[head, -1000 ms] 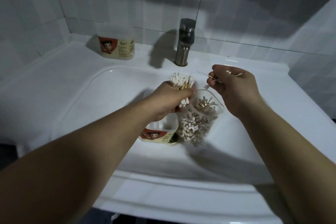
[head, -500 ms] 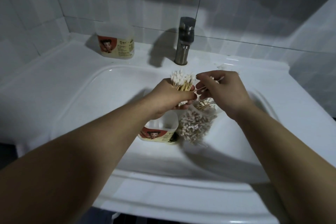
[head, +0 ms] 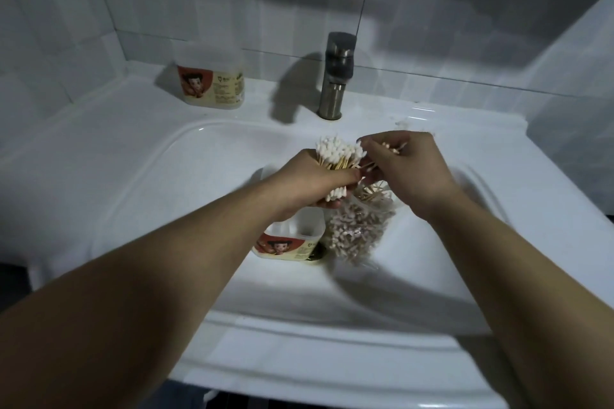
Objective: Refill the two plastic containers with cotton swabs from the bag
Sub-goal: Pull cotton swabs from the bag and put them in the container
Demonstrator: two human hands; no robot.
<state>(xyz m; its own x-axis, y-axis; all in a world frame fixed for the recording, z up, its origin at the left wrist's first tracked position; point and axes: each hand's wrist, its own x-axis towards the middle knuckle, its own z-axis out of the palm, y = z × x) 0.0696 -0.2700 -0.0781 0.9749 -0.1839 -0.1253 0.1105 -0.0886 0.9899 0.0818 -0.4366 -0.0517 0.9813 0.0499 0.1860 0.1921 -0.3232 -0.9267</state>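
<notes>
A closed plastic container (head: 212, 80) stands at the sink's (head: 139, 176) back-left corner; 1 open container (head: 292, 242) sits in the basin over the drain. The left hand (head: 312, 183) is clamped on a swab bundle (head: 339, 156) above it. The right hand (head: 405, 173), curled around a few loose swabs (head: 393, 148), touches the bundle above the bag (head: 358, 229). A loosened fist would likely scatter swabs into the basin, and the leaning bag could spill.

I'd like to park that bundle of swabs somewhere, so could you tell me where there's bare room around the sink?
Free: the ledge left of the basin, in front of the rear container, and the right ledge beyond the faucet. Crowded: mid-basin, where the open container, swab bag and both hands, left hand and right hand, cluster.
</notes>
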